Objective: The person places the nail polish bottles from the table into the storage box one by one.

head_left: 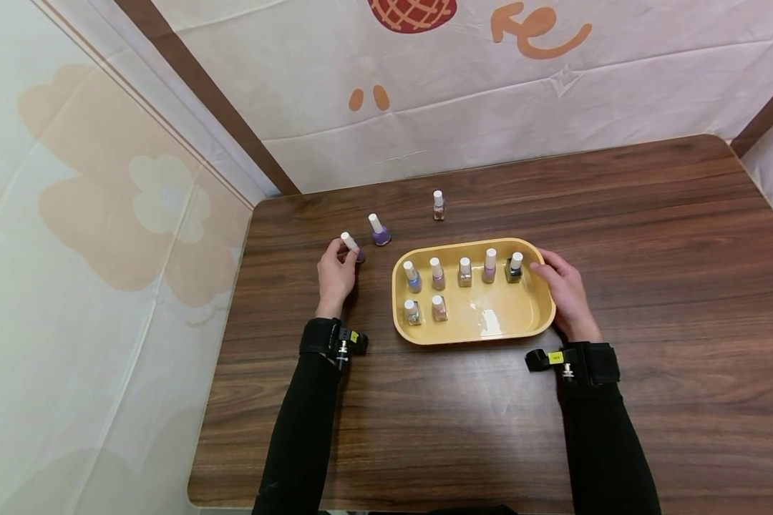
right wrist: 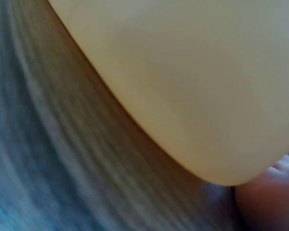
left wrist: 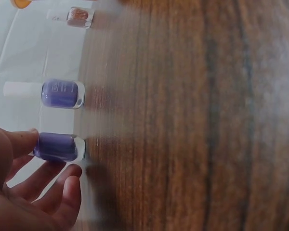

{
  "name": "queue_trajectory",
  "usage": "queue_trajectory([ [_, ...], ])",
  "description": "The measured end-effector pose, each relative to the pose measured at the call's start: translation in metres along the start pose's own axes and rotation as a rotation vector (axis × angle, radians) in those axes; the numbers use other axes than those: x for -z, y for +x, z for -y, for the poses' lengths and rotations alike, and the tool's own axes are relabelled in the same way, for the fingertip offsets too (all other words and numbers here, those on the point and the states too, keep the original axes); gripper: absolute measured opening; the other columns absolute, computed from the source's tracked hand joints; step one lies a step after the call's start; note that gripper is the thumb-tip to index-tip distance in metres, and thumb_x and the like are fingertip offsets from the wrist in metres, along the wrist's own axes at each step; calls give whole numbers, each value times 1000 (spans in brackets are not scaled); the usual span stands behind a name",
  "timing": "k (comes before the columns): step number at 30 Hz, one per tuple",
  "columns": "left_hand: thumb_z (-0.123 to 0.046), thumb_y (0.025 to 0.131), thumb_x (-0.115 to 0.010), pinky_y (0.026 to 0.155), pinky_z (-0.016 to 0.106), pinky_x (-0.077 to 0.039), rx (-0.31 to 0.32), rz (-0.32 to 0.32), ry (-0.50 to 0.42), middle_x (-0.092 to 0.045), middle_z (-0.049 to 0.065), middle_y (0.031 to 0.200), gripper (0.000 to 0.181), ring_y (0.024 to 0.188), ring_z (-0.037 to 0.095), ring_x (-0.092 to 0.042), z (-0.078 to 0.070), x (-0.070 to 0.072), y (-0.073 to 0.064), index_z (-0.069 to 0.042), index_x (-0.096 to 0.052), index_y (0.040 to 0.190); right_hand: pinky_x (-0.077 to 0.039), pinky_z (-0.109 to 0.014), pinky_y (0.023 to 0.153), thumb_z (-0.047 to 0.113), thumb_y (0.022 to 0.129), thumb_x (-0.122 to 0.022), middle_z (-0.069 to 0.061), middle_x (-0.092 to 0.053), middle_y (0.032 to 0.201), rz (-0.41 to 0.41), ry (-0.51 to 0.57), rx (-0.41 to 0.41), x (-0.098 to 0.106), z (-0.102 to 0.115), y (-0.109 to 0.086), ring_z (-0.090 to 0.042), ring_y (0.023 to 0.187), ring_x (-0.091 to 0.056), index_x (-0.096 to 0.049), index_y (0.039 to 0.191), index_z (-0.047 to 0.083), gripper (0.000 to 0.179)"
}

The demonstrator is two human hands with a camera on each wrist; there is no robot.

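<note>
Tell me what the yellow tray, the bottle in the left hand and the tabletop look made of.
Yellow tray: probably glossy plastic; smooth rounded walls, bright glare patch. Purple bottle in the left hand: likely shiny glass, with a clear base, though clear plastic is possible. Tabletop: wood or wood-look laminate; brown grain, soft sheen.
</note>
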State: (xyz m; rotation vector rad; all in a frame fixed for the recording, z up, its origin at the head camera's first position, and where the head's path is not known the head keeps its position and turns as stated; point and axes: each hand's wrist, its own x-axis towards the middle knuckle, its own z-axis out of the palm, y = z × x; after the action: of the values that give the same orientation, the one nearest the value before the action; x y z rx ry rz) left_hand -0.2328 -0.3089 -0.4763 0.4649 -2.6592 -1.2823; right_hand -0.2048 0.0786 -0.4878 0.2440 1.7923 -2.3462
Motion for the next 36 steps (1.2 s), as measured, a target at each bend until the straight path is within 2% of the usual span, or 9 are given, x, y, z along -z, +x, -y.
queue_trajectory([
  [7,-25,98,-57,94,43,-49,3,2,3,-64,12,123,27,112,27,-62,0,1,-1,-11,-61,120,-53,-15,81,19,93,-63,8,-59,111,-3,-18,-9,0,1,0,-4,95,-63,-59,126,9,34],
  [31,-25,98,-57,91,44,-50,-20,3,3,-66,11,119,30,109,27,-63,-1,2,-4,-8,-63,121,-53,-14,81,20,94,-62,7,-58,112,1,-17,0,0,0,0,-3,96,-61,-60,121,12,28],
  [36,-25,98,-57,91,44,-50,-27,-5,9,-67,12,118,29,108,27,-63,-1,2,-5,-9,-64,121,-52,-14,81,20,94,-62,7,-58,112,0,-23,0,-1,1,0,-3,97,-61,-59,124,9,32],
])
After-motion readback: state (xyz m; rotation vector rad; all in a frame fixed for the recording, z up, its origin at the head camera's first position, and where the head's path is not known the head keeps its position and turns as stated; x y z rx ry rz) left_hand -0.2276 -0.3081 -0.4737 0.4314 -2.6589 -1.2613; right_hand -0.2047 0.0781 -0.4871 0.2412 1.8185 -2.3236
